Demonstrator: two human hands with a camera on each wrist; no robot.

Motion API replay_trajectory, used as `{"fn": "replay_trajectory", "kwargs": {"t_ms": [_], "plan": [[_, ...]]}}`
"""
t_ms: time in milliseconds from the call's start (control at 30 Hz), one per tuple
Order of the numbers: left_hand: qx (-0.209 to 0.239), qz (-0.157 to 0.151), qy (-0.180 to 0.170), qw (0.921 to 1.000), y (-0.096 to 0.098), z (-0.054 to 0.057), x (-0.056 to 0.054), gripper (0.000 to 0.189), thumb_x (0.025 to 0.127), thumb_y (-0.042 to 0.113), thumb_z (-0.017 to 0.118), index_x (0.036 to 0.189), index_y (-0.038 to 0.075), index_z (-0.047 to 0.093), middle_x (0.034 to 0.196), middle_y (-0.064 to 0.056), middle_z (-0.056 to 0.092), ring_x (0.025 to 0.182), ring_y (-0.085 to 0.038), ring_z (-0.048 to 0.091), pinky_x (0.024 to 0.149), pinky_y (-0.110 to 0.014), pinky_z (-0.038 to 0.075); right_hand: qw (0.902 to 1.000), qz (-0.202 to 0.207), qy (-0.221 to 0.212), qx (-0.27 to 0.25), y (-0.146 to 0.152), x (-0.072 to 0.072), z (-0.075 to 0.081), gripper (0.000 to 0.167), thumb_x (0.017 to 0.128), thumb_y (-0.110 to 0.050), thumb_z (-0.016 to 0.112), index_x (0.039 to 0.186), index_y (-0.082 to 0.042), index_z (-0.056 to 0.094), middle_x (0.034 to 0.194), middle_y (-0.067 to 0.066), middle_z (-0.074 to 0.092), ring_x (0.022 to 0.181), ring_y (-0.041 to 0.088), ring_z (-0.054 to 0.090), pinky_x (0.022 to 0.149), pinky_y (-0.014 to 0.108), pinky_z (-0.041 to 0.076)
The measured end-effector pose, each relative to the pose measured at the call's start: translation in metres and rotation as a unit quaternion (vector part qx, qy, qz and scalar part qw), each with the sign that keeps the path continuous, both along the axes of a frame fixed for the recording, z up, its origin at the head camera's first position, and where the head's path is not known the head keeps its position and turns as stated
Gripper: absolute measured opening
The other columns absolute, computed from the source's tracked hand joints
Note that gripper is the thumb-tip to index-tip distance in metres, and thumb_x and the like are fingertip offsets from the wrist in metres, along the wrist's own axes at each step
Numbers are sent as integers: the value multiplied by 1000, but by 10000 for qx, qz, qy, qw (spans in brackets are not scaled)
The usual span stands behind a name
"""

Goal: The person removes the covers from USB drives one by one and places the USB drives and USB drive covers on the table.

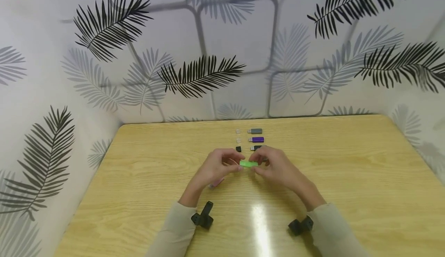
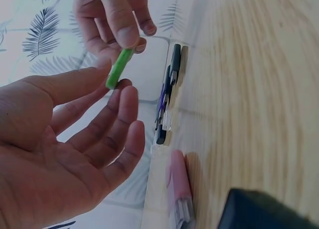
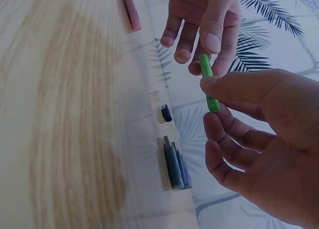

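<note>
Above the table, a bright green USB stick (image 1: 248, 164) spans the space between both hands, its metal plug not showing. My left hand (image 1: 216, 167) pinches its left end between thumb and fingertips, the other fingers loosely bent. With thumb and index finger, my right hand (image 1: 278, 167) grips the right end; the left wrist view shows the green stick (image 2: 118, 69) running from one hand to the other. A pink USB stick (image 2: 179, 181) lies on the table below the left hand, metal plug bare.
Beyond the hands lie a grey USB stick (image 1: 256, 131), a purple one (image 1: 257, 139) and a black one (image 1: 255, 147), partly hidden by the right hand. Left of them sit two clear caps (image 1: 238, 131) and a black cap (image 1: 238, 149). A patterned wall covering (image 1: 236, 37) borders the wooden table (image 1: 139, 164).
</note>
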State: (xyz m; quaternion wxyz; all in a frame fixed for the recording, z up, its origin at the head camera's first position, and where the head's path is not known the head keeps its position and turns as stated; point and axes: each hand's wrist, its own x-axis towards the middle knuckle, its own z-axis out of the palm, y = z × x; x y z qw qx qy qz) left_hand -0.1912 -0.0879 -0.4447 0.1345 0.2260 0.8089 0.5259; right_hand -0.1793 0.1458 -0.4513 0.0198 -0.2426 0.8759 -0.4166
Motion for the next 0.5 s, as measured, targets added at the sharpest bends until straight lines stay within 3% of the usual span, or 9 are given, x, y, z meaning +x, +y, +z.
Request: {"fn": "replay_trajectory", "kwargs": {"t_ms": [233,500], "plan": [[77,53,259,9996,5,3,3,20,93,8,77,112,3,75,108,-9,73,91,-18,68,79,-28,58,9997,49,221,-41,2,2,7,19,86,-3,82,101,-11,72,99,-1,69,88,17,65,77,32,58],[235,91,577,9980,7,7,4,16,94,9,77,109,8,76,98,-2,72,84,-12,69,75,-31,59,9977,142,588,-307,5,5,18,21,84,0,82,98,-11,71,95,-2,66,83,26,64,73,44,58]]}}
